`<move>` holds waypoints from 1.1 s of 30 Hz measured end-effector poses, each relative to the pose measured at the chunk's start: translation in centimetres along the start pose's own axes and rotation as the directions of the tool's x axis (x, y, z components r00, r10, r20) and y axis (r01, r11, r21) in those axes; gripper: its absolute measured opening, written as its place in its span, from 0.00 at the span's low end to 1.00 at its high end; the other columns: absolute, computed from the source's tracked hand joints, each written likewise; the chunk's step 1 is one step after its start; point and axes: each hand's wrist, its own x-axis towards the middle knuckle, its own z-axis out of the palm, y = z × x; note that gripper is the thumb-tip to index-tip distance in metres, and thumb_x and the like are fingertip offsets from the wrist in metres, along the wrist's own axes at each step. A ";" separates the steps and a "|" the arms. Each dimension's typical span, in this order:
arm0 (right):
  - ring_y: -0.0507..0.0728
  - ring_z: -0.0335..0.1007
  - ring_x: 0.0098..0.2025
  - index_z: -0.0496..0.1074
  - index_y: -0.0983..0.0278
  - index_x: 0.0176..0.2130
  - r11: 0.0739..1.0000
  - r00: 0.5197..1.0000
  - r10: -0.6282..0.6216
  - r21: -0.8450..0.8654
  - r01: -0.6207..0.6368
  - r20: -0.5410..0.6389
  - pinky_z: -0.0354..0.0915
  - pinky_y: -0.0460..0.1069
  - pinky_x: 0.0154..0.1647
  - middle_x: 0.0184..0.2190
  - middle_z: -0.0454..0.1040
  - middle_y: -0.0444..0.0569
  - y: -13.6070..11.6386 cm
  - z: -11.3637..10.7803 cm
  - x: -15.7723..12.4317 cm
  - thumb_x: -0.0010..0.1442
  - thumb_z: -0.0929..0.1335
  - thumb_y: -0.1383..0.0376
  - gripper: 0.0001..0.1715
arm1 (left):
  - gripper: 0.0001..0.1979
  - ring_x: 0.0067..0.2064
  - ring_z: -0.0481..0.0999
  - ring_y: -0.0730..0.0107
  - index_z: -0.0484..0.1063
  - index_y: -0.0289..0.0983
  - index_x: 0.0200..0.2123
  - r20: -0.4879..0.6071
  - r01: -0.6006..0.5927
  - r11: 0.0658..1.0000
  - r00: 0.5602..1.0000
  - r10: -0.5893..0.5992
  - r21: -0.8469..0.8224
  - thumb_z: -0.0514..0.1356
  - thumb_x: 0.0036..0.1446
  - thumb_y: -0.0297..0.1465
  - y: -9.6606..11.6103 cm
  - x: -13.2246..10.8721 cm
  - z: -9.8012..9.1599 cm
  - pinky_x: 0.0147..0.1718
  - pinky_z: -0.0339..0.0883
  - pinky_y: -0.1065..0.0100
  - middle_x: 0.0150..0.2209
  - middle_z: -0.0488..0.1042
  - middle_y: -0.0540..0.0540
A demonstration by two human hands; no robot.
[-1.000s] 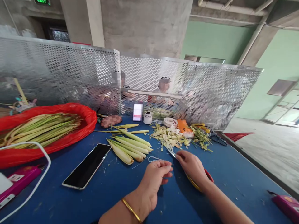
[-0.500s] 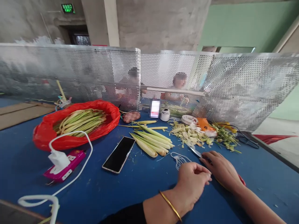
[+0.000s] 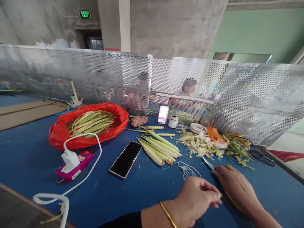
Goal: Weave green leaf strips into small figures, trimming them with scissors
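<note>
My left hand [image 3: 199, 199], with a gold bangle at its wrist, hovers low over the blue table with thumb and fingertips pinched together; whatever sits in the pinch is too small to make out. My right hand [image 3: 237, 186] lies palm down on the table, its fingers curled over the handle of a knife [image 3: 208, 163]. The blade points away toward the pile of trimmings [image 3: 194, 144]. A narrow yellow edge shows beneath this hand. Just beyond my left hand rests a loose bundle of white string [image 3: 189, 170]. Pale green pointed shoots [image 3: 161, 148] lie fanned out farther back.
A red plastic bag [image 3: 114, 110] holds long stalks at left. Before it sit a pink power strip [image 3: 74, 166] with a white cable and a dark phone [image 3: 125, 159]. A lit phone [image 3: 162, 114], white jar [image 3: 173, 121] and tape roll [image 3: 198, 128] stand near the perforated metal partition [image 3: 95, 76].
The view has swung slightly left, so the table things appear farther right and a little lower. Left fingers stay pinched; the right hand still covers the knife handle.
</note>
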 end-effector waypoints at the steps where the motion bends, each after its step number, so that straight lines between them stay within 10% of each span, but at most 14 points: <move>1: 0.66 0.74 0.41 0.76 0.62 0.41 1.000 0.999 -0.024 -0.017 0.023 -0.034 0.66 0.57 0.40 0.38 0.77 0.58 -0.2 -0.2 0.1 0.63 0.58 0.55 0.22 | 0.04 0.25 0.71 0.73 0.74 0.35 0.23 0.009 -0.032 0.997 0.999 0.031 0.067 0.61 0.47 0.23 0.1 0.2 -1.0 0.33 0.66 0.69 0.23 0.73 0.48; 3: 0.68 0.74 0.42 0.75 0.63 0.43 0.997 0.990 -0.076 -0.016 0.075 -0.115 0.65 0.59 0.43 0.40 0.77 0.59 -1.2 -0.8 0.4 0.62 0.59 0.54 0.22 | 0.04 0.30 0.75 0.67 0.77 0.36 0.27 0.011 -0.151 0.925 0.988 0.157 0.348 0.61 0.50 0.28 0.5 0.8 -3.4 0.33 0.67 0.67 0.26 0.76 0.46; 6: 0.64 0.74 0.43 0.76 0.60 0.43 0.975 0.979 -0.145 0.146 0.166 -0.141 0.66 0.55 0.43 0.42 0.78 0.55 -4.2 -1.7 1.9 0.63 0.60 0.55 0.20 | 0.08 0.40 0.76 0.57 0.79 0.40 0.35 0.029 -0.250 0.369 0.859 0.511 0.895 0.62 0.53 0.35 1.3 1.9 -7.2 0.41 0.66 0.60 0.35 0.79 0.43; 12: 0.62 0.73 0.47 0.74 0.61 0.46 0.948 0.984 -0.151 0.296 0.117 0.092 0.65 0.53 0.45 0.45 0.77 0.52 -11.1 -0.5 8.5 0.65 0.62 0.62 0.15 | 0.08 0.48 0.70 0.54 0.77 0.36 0.37 -0.018 -0.149 0.226 0.798 0.602 0.963 0.57 0.56 0.28 1.4 3.5 -10.3 0.49 0.60 0.58 0.41 0.75 0.39; 18: 0.58 0.71 0.47 0.68 0.64 0.53 0.943 0.945 -0.205 0.309 0.121 0.256 0.70 0.58 0.47 0.52 0.70 0.52 -14.0 1.8 13.4 0.65 0.66 0.60 0.18 | 0.08 0.47 0.70 0.56 0.77 0.36 0.36 -0.011 -0.142 0.206 0.800 0.599 0.968 0.60 0.53 0.30 0.8 3.9 -10.2 0.48 0.62 0.61 0.41 0.74 0.41; 25: 0.60 0.72 0.47 0.69 0.65 0.51 0.921 0.976 -0.093 0.389 0.010 0.195 0.69 0.58 0.46 0.49 0.72 0.54 -13.1 1.3 12.9 0.66 0.66 0.62 0.16 | 0.11 0.49 0.70 0.53 0.77 0.36 0.39 -0.009 -0.196 0.276 0.800 0.600 0.941 0.63 0.50 0.30 0.8 3.7 -10.3 0.51 0.61 0.58 0.43 0.75 0.40; 29: 0.62 0.74 0.41 0.69 0.64 0.44 0.836 0.993 0.004 0.544 -0.070 0.121 0.66 0.55 0.41 0.36 0.76 0.55 -11.6 -0.3 10.4 0.67 0.59 0.64 0.13 | 0.10 0.48 0.72 0.55 0.78 0.38 0.38 -0.083 -0.222 0.388 0.770 0.633 0.895 0.62 0.52 0.32 0.8 3.9 -10.2 0.49 0.62 0.60 0.42 0.77 0.41; 33: 0.58 0.73 0.30 0.69 0.63 0.36 0.680 0.982 -0.067 0.728 -0.085 0.177 0.67 0.50 0.30 0.26 0.75 0.49 -10.9 -2.1 6.3 0.65 0.58 0.56 0.17 | 0.17 0.42 0.77 0.60 0.76 0.34 0.45 -0.255 -0.357 0.731 0.774 0.580 0.581 0.58 0.58 0.39 1.4 4.1 -9.5 0.41 0.68 0.65 0.41 0.79 0.40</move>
